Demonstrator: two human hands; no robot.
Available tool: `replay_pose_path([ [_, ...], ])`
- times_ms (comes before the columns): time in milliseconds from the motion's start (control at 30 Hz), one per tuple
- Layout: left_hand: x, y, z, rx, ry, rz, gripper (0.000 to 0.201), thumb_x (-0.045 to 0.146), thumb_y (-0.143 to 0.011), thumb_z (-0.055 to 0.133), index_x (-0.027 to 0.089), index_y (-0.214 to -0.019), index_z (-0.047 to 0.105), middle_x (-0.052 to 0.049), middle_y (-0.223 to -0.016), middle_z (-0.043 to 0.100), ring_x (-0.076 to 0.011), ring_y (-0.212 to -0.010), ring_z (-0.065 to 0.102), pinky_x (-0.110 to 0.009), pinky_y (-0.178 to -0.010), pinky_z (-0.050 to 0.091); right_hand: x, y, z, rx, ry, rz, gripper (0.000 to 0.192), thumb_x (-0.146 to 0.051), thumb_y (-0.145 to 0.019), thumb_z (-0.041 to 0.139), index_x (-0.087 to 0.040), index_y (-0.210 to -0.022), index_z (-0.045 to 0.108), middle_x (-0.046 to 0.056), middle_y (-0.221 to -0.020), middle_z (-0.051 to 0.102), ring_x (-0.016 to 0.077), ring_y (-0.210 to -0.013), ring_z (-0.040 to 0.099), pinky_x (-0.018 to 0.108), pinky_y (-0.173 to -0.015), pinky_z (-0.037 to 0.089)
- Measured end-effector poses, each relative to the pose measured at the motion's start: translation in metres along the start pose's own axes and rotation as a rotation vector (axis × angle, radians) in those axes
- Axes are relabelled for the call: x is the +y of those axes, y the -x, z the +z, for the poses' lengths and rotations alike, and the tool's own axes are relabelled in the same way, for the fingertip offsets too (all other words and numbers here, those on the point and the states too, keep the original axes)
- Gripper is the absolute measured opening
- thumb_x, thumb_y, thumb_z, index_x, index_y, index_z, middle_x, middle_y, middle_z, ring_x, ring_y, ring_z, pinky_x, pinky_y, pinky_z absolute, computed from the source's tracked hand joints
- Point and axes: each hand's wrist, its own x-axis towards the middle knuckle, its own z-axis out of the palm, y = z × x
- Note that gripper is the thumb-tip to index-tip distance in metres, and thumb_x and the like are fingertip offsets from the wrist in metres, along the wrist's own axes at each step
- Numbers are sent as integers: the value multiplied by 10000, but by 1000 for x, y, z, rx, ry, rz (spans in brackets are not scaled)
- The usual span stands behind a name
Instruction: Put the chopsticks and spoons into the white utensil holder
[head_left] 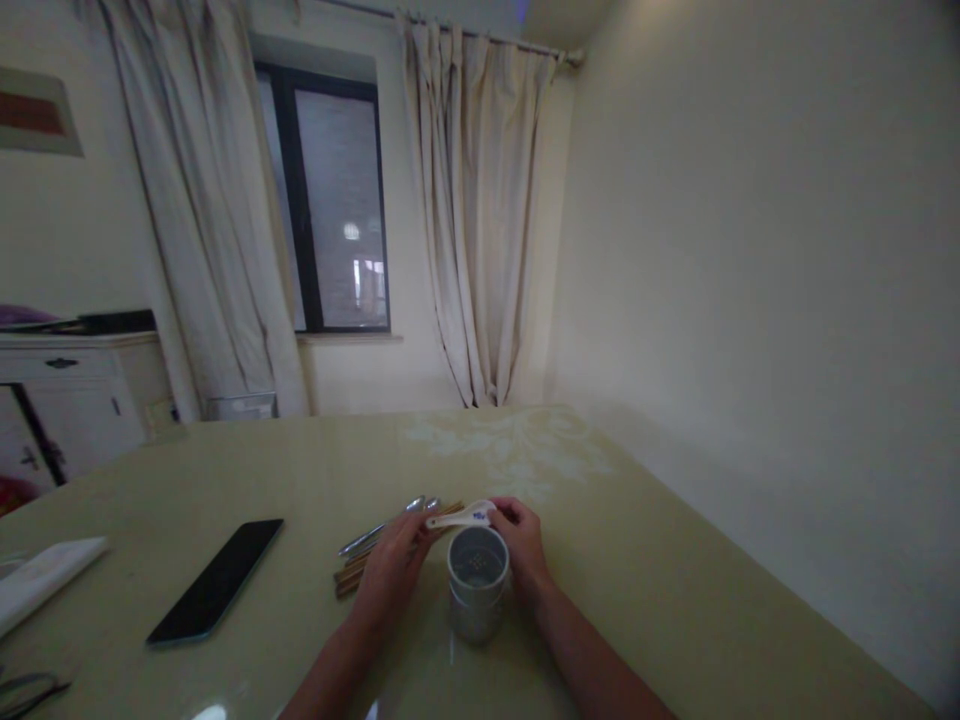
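Observation:
A round metal holder (478,586) stands upright on the table (637,560), its perforated bottom visible inside. Just behind its rim a white ceramic spoon with a blue mark (461,517) is held level. My right hand (523,545) pinches the spoon's bowl end, and my left hand (393,566) holds its handle end. Under my left hand lie brown wooden chopsticks (352,577) and metal spoons (379,532), flat on the table and partly hidden by my fingers.
A black phone (217,579) lies face up to the left. A folded white cloth (41,575) sits at the far left edge. A wall runs along the table's right side; curtains, a window and a white cabinet (75,395) stand behind.

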Motion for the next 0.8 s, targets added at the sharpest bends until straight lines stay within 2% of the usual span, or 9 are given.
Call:
replay_pose_path([
  [167, 2, -9, -8, 32, 257, -222, 468, 601, -908, 589, 203, -1028, 804, -85, -1033, 843, -292, -956, 771, -425, -908, 610, -9, 8, 4, -106, -27, 18, 385, -475, -640, 894, -159, -846, 813, 92, -807, 814, 259, -740, 737, 352, -684, 581],
  [267, -9, -14, -23, 135, 327, -329, 536, 653, -853, 623, 175, -1016, 801, -84, -966, 847, -289, -913, 775, -404, -871, 609, -16, 11, 5, -136, -91, 60, 463, -522, -657, 897, -171, -949, 821, 65, -827, 795, 228, -729, 716, 326, -670, 569],
  [367, -30, -17, -46, 321, 279, -445, 607, 704, -782, 625, 161, -1001, 784, -85, -853, 832, -297, -826, 774, -394, -790, 602, -21, 12, 3, -120, -110, 52, 462, -551, -672, 888, -182, -945, 833, 22, -767, 725, 179, -679, 646, 281, -631, 535],
  [467, -49, -16, -70, 427, 127, -552, 599, 675, -807, 562, 161, -1032, 773, -93, -860, 829, -301, -856, 776, -373, -770, 581, -22, 10, -1, -112, -99, 55, 441, -567, -664, 880, -182, -875, 841, 24, -763, 693, 157, -658, 581, 254, -591, 486],
  [600, -60, -14, -88, 443, -24, -695, 510, 561, -819, 535, 153, -1007, 775, -109, -855, 829, -316, -877, 779, -366, -753, 558, -19, 8, -2, -95, -101, 79, 439, -574, -623, 896, -185, -819, 840, 16, -726, 665, 140, -633, 524, 243, -581, 440],
  [800, -60, -13, -89, 378, -98, -729, 395, 472, -837, 535, 171, -907, 780, -100, -792, 825, -323, -865, 779, -345, -716, 548, -18, 9, -2, -107, -104, 78, 430, -596, -666, 876, -199, -831, 846, 19, -743, 656, 141, -642, 512, 251, -599, 434],
])
